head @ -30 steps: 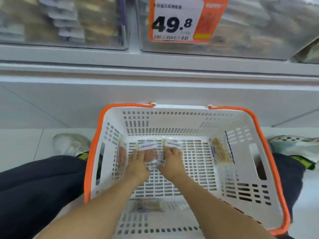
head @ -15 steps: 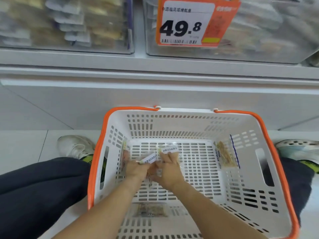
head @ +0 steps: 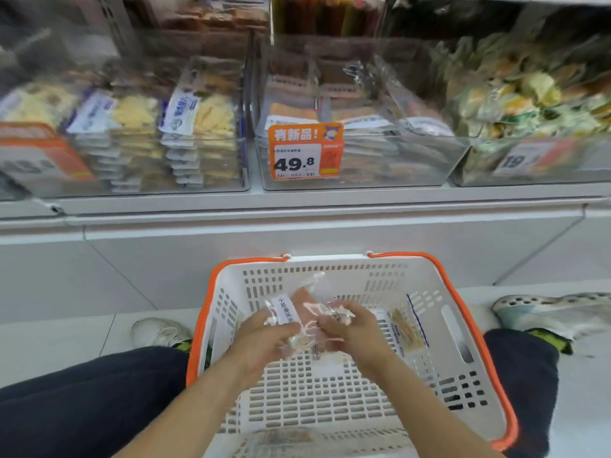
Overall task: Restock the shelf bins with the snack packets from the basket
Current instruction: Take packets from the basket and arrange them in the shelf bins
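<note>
both hands gathering clear packets over the basket

the left hand (head: 264, 335) and right hand (head: 355, 328) each pinch clear snack packets (head: 299, 307), held together just above the white basket (head: 330, 391). they look light, floppy and slick, so gripping the sealed edges seems safest. another packet (head: 408, 328) leans on the basket's right wall. the 49.8 bin (head: 357, 153) sits on the shelf above.
</note>
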Demonstrator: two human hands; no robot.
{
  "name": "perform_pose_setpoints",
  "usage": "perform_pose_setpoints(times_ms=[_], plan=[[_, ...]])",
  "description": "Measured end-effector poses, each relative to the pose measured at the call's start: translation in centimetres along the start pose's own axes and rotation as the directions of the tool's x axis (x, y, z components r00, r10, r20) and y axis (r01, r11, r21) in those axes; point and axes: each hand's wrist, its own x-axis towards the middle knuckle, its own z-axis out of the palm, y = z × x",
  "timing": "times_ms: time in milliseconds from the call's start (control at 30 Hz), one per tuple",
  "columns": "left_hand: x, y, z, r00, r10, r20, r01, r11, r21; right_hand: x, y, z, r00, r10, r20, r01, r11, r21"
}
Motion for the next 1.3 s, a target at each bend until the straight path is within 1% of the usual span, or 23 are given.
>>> perform_pose_setpoints(times_ms=[100, 167, 233, 267, 333, 400, 467, 533, 567, 600, 633, 700, 733, 767, 800, 867, 933, 967, 1000, 1067, 1133, 1200, 1300], plan=[[-2.5, 4.5, 0.4, 0.982, 0.065, 0.179, -0.103, 0.972, 0.213, -2.2, -4.3, -1.3, 0.995, -0.093, 0.038, 0.096, 0.991, -0.095], [-3.7, 7.6, 1.1, 0.964, 0.081, 0.254, -0.187, 0.884, 0.429, -3.5, -7.2, -1.9, 0.984, -0.171, 0.05, 0.178, 0.968, -0.179], [-4.9, 10.5, 2.2, 0.948, 0.088, 0.304, -0.256, 0.78, 0.571, -4.5, -9.9, -1.9, 0.964, -0.264, 0.01, 0.262, 0.948, -0.182], [-5.3, 11.9, 2.9, 0.94, 0.097, 0.327, -0.285, 0.75, 0.597, -5.0, -11.4, -1.7, 0.948, -0.316, -0.029, 0.307, 0.937, -0.165], [-6.3, 14.7, 4.4, 0.919, 0.169, 0.357, -0.358, 0.737, 0.574, -6.2, -14.2, -1.0, 0.907, -0.41, -0.095, 0.398, 0.909, -0.122], [-7.3, 17.3, 6.2, 0.888, 0.303, 0.347, -0.448, 0.738, 0.504, -7.2, -16.4, -0.2, 0.866, -0.489, -0.1, 0.482, 0.872, -0.086], [-8.0, 19.4, 7.9, 0.845, 0.423, 0.327, -0.533, 0.717, 0.449, -8.0, -18.3, 0.5, 0.819, -0.565, -0.102, 0.557, 0.825, -0.097], [-8.1, 20.9, 9.1, 0.782, 0.543, 0.305, -0.621, 0.646, 0.444, -8.1, -20.1, 1.1, 0.756, -0.639, -0.143, 0.623, 0.769, -0.14], [-7.7, 21.5, 9.5, 0.725, 0.625, 0.288, -0.674, 0.558, 0.485, -7.9, -21.2, 1.2, 0.719, -0.673, -0.174, 0.656, 0.739, -0.152], [-7.2, 22.1, 9.7, 0.648, 0.711, 0.274, -0.708, 0.428, 0.562, -7.4, -22.4, 1.2, 0.687, -0.698, -0.201, 0.681, 0.715, -0.155], [-6.4, 22.8, 9.7, 0.561, 0.781, 0.275, -0.701, 0.272, 0.659, -6.8, -23.7, 1.1, 0.667, -0.71, -0.226, 0.694, 0.702, -0.159], [-5.1, 24.4, 9.4, 0.384, 0.858, 0.34, -0.565, -0.073, 0.822, -4.9, -26.5, 0.7, 0.641, -0.72, -0.267, 0.677, 0.694, -0.245], [-4.4, 25.1, 9.2, 0.329, 0.862, 0.385, -0.482, -0.197, 0.854, -3.8, -27.7, 0.4, 0.634, -0.721, -0.278, 0.642, 0.692, -0.33], [-4.0, 25.6, 9.0, 0.318, 0.854, 0.411, -0.408, -0.268, 0.873, -2.7, -28.8, 0.4, 0.642, -0.716, -0.275, 0.592, 0.69, -0.416], [-3.3, 25.9, 8.6, 0.347, 0.838, 0.422, -0.338, -0.308, 0.889, -1.7, -29.7, 0.4, 0.663, -0.703, -0.256, 0.54, 0.686, -0.487], [-2.2, 26.1, 8.0, 0.455, 0.79, 0.411, -0.233, -0.34, 0.911, 0.2, -31.1, 0.6, 0.716, -0.67, -0.197, 0.468, 0.67, -0.577], [-1.3, 26.0, 7.5, 0.566, 0.735, 0.373, -0.179, -0.332, 0.926, 1.4, -32.3, 0.9, 0.74, -0.655, -0.154, 0.401, 0.614, -0.68], [-1.0, 25.9, 7.4, 0.597, 0.718, 0.357, -0.173, -0.319, 0.932, 1.8, -32.8, 1.0, 0.746, -0.652, -0.135, 0.365, 0.57, -0.737], [-0.9, 25.9, 7.3, 0.604, 0.715, 0.352, -0.171, -0.315, 0.933, 2.0, -33.1, 1.0, 0.748, -0.653, -0.117, 0.318, 0.508, -0.801], [-0.9, 25.8, 7.4, 0.605, 0.719, 0.343, -0.161, -0.311, 0.937, 2.3, -33.2, 1.1, 0.74, -0.668, -0.076, 0.189, 0.315, -0.93], [-1.2, 25.7, 7.6, 0.618, 0.714, 0.328, -0.158, -0.296, 0.942, 2.4, -32.6, 1.3, 0.707, -0.708, -0.01, 0.12, 0.134, -0.984], [-1.4, 25.5, 7.7, 0.628, 0.712, 0.314, -0.154, -0.282, 0.947, 2.4, -31.9, 1.4, 0.683, -0.727, 0.074, 0.139, 0.03, -0.99], [-1.3, 25.4, 7.7, 0.623, 0.717, 0.313, -0.153, -0.28, 0.948, 2.9, -31.1, 1.3, 0.686, -0.688, 0.237, 0.289, -0.041, -0.956]])
